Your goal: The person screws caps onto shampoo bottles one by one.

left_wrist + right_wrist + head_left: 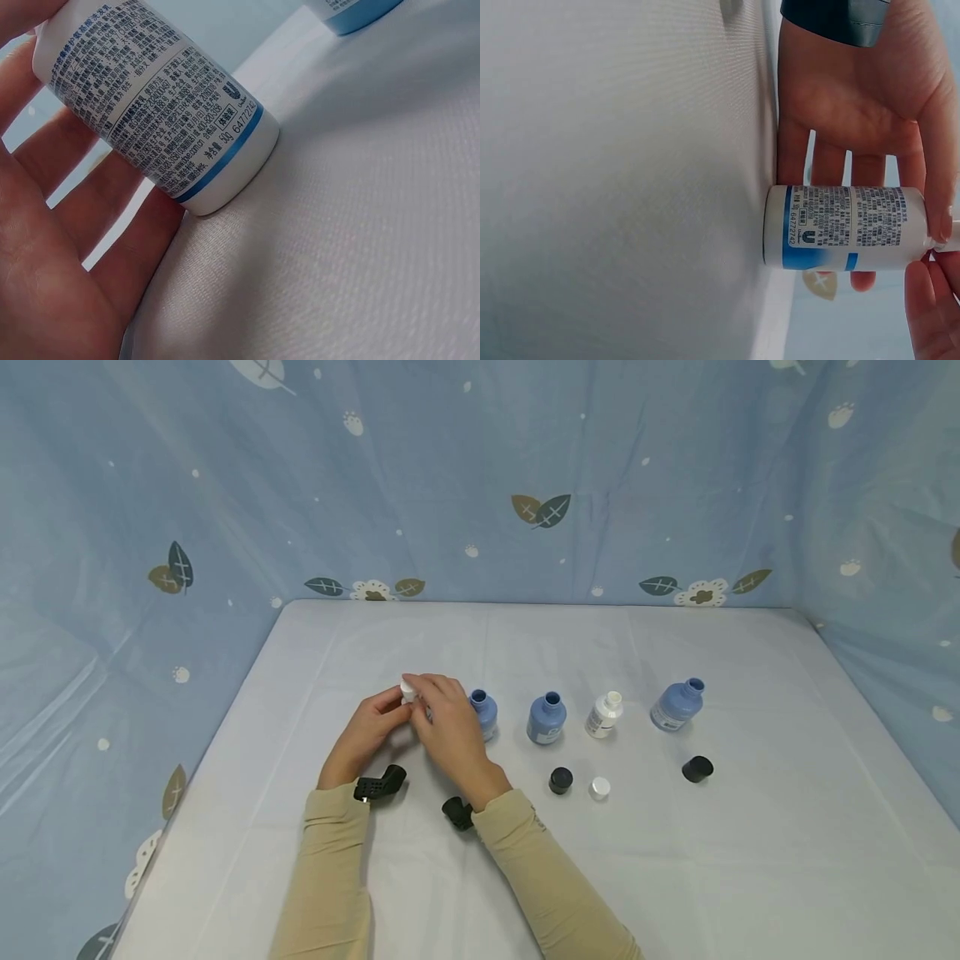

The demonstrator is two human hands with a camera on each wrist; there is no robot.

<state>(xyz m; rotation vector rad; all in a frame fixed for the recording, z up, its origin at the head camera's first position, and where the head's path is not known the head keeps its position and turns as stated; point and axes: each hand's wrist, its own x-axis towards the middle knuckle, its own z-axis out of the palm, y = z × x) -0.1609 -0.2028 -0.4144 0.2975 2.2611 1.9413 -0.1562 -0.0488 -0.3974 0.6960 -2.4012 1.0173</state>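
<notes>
My left hand (367, 735) holds a small white bottle (157, 105) with a blue band and a printed label. Its fingers (866, 169) lie behind the bottle, and its thumb (939, 172) reaches the neck. In the right wrist view, the bottle's base is at the tablecloth. My right hand (453, 722) pinches a white cap (408, 692) at the bottle's top; whether the cap sits on the thread is hidden. Close to the right hand stands a blue uncapped bottle (483, 718), partly covered by it.
Farther right stand a blue bottle (546, 720), a white bottle (603, 716) and another blue bottle (677, 706), all uncapped. Before them lie a black cap (561, 780), a white cap (599, 788) and a second black cap (697, 769). A patterned blue curtain (450, 485) surrounds the white-covered table (787, 827).
</notes>
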